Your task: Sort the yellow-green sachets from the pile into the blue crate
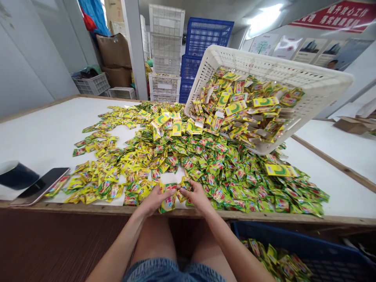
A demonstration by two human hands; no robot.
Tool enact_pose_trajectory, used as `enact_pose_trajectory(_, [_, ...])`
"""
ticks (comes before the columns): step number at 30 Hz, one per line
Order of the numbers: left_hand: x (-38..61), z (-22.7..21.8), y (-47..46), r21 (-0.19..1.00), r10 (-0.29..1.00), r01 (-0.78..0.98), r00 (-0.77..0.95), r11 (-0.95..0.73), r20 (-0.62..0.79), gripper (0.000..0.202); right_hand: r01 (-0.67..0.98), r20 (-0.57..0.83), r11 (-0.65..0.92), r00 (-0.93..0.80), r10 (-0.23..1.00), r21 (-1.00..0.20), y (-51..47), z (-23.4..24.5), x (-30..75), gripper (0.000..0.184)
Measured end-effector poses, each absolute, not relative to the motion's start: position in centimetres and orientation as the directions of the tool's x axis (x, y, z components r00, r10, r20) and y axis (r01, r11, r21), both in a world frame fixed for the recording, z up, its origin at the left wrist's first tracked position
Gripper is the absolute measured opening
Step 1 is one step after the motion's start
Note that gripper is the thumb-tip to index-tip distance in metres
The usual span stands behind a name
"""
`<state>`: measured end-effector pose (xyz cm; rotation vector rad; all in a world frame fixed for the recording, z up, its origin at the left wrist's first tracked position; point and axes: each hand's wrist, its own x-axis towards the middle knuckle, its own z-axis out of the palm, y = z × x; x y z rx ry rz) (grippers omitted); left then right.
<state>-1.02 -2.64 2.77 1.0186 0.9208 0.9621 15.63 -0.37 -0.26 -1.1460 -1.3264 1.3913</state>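
My left hand (153, 200) is closed round a small yellow-and-green carton (168, 203) with a fruit picture, held upright over the table's front edge. The carton's white top flap (168, 179) stands up. Just right of it, my right hand (197, 196) has its thumb and fingertips together, close to my left thumb. A yellow sachet (184, 183) shows by those fingertips; whether it is gripped or lies behind them I cannot tell. Around both hands spread heaps of flat sachets, yellow ones (108, 172) to the left and green ones (235, 184) to the right.
A tilted white basket (311, 78) full of small cartons (235, 107) leans over the pile. On the left lie a phone (44, 186) and a dark cup (18, 175). A blue crate (329, 244) with packets sits below the table edge. Stacked crates (167, 39) stand behind.
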Motion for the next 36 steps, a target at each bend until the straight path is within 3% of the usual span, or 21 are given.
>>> enact_pose_trajectory(3, [-1.1, 2.4, -2.5, 0.965, 0.944, -0.156, 0.291, 0.209, -0.157, 0.048, 0.132, -0.013, 0.019, -0.235, 0.972, -0.991, -0.2, 0.3, 16.2, 0.035])
enact_pose_trajectory(5, [-1.0, 2.2, -2.2, 0.964, 0.945, -0.167, 0.288, 0.206, -0.152, 0.047, 0.22, 0.05, 0.079, -0.135, 0.99, -0.972, 0.1, 1.3, 16.6, 0.028])
enact_pose_trajectory(9, [-0.1, 1.7, -1.3, 0.97, 0.96, -0.157, 0.238, 0.185, -0.145, 0.04, 0.304, 0.306, 0.259, 0.118, 0.945, -0.917, 0.4, 4.3, 16.6, 0.017])
enact_pose_trajectory(14, [1.5, 1.0, -0.7, 0.979, 0.951, -0.141, 0.292, 0.15, -0.103, 0.03, 0.408, 0.51, 0.519, -0.141, 0.849, -0.751, 0.5, 5.6, 15.2, 0.022])
enact_pose_trajectory(18, [1.7, 0.6, -0.8, 0.968, 0.946, -0.177, 0.301, 0.178, -0.119, 0.03, 0.484, 0.417, 0.563, -0.383, 0.824, -0.67, 1.0, 5.4, 15.2, 0.03])
enact_pose_trajectory(24, [1.9, 0.3, -0.6, 0.984, 0.954, -0.139, 0.292, 0.114, -0.069, 0.023, 0.562, 0.227, 0.519, -0.507, 0.831, -0.644, 1.0, 6.9, 15.4, 0.015])
enact_pose_trajectory(28, [2.0, 0.2, -0.5, 0.983, 0.953, -0.147, 0.297, 0.108, -0.06, 0.024, 0.515, 0.195, 0.451, -0.476, 0.858, -0.729, 1.1, 7.5, 15.3, 0.025])
enact_pose_trajectory(31, [2.0, -0.1, -0.5, 0.979, 0.955, -0.163, 0.285, 0.127, -0.076, 0.024, 0.503, 0.172, 0.397, -0.435, 0.884, -0.768, 1.3, 7.2, 15.2, 0.01])
enact_pose_trajectory(33, [2.1, -0.4, -0.4, 0.976, 0.957, -0.173, 0.28, 0.128, -0.076, 0.023, 0.541, 0.206, 0.402, -0.387, 0.899, -0.739, 1.4, 6.8, 14.9, 0.004])
enact_pose_trajectory(36, [2.2, -0.7, -0.3, 0.981, 0.966, -0.159, 0.249, 0.109, -0.067, 0.023, 0.637, 0.296, 0.421, -0.299, 0.907, -0.646, 1.5, 5.9, 14.5, 0.009])
